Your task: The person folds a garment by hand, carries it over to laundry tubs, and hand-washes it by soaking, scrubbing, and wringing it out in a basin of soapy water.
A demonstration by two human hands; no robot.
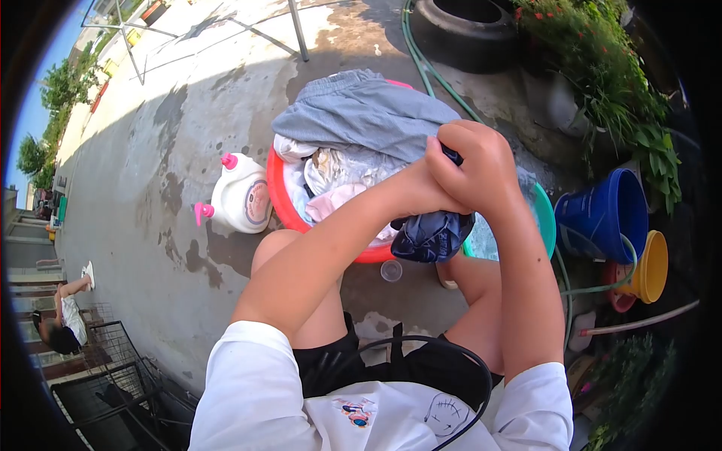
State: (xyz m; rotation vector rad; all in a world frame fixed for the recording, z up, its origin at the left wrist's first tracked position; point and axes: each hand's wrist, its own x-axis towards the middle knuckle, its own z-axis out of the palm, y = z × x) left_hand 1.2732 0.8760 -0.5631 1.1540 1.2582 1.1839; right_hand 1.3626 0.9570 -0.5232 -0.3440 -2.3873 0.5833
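Both hands are together over the basins, closed on a wet dark navy cloth. My right hand is wrapped round its upper end, with a bit of dark fabric showing between the fingers. Just below and to the left, my left hand is pressed against it, its fingers mostly hidden. The cloth hangs bunched beneath the hands. Behind it, a red basin holds white and pink laundry, with grey-blue trousers draped over the top. A green basin with sudsy water is partly hidden by my right forearm.
A white detergent bottle with pink caps stands left of the red basin. At right are a blue bucket, a yellow bucket and a green hose. A tyre lies behind. Another person is at far left.
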